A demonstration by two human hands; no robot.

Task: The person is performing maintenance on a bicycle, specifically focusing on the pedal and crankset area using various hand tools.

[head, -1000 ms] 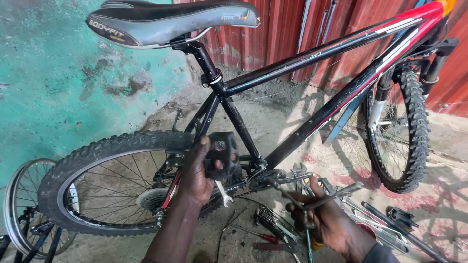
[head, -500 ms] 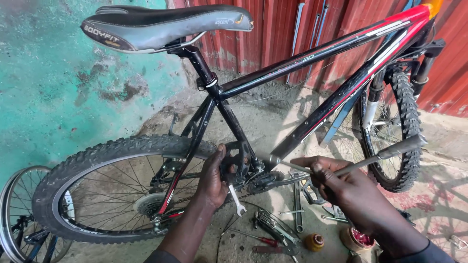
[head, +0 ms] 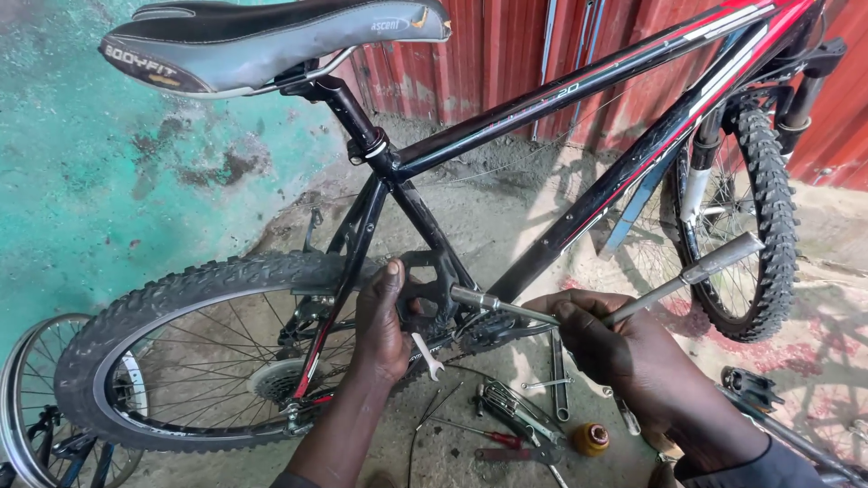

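Pedal (head: pixel 423 294) first: since half a second ago it sits higher against the frame, and my left hand (head: pixel 384 325) has closed more firmly over it, fingers wrapped tight on the black pedal body with the thumb up along its left edge. The camera has drawn closer too, so the rear tyre (head: pixel 181 298) and saddle (head: pixel 271 41) fill more of the view than before.

Just right of that hand, a small silver spanner (head: pixel 427 354) hangs below the pedal, much where it was earlier. The crank arm (head: pixel 495 305) runs from the pedal across to my right hand (head: pixel 624 348). That hand has come down and left since the earlier frame; its fingers are curled shut around a long metal rod (head: pixel 687 276), whose thicker end points up toward the front wheel (head: pixel 750 217). The index finger lies along the crank arm where rod and crank meet.

On the ground between my forearms lies a scatter of tools (head: pixel 515 416), among them a red-handled screwdriver (head: pixel 493 438). Right of them stands a small orange pot (head: pixel 592 439), lid on, so I cannot tell what it holds. Another pedal on a crank (head: pixel 750 389) lies further right.
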